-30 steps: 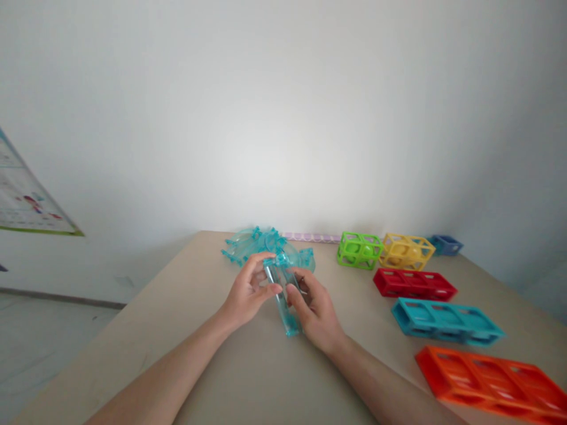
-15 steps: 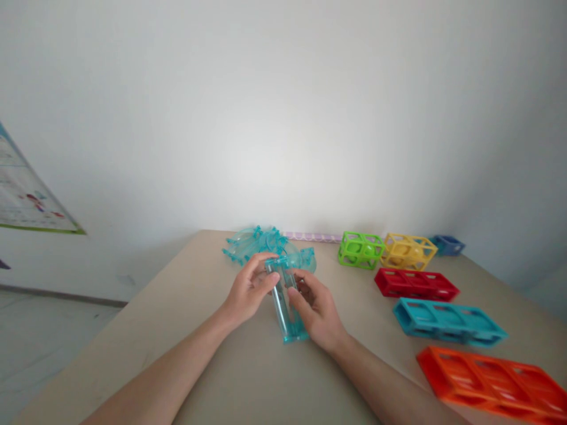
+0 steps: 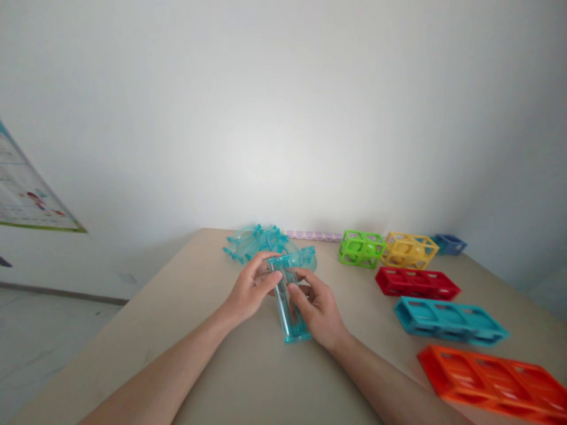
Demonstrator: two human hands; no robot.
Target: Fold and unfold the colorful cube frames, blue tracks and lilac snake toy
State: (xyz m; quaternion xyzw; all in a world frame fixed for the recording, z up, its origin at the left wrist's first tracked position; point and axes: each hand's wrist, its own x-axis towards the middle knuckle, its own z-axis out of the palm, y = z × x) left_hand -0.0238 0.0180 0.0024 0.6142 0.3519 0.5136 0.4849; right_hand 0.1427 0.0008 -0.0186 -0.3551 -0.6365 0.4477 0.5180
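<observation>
Between my two hands is a long, clear teal plastic block (image 3: 290,316) with tube-like sides, its near end tilted down toward the table. My left hand (image 3: 253,286) grips its far left side, thumb on top and fingers behind. On the right side, my right hand (image 3: 319,307) holds it with the thumb on its upper face and the fingers curled around the edge, partly hidden. Just beyond my hands lies a pile of clear teal curved plastic pieces (image 3: 266,239).
To the right stand open-frame blocks: green (image 3: 362,248), yellow (image 3: 408,251), dark blue (image 3: 449,244), red (image 3: 417,283), teal (image 3: 449,319) and orange (image 3: 494,378). A patterned lilac strip (image 3: 314,236) runs along the wall at the back of the table (image 3: 186,277).
Both hands keep their hold on the teal block. It has shifted only very slightly to the right; the other blocks and the pile stay in place.
</observation>
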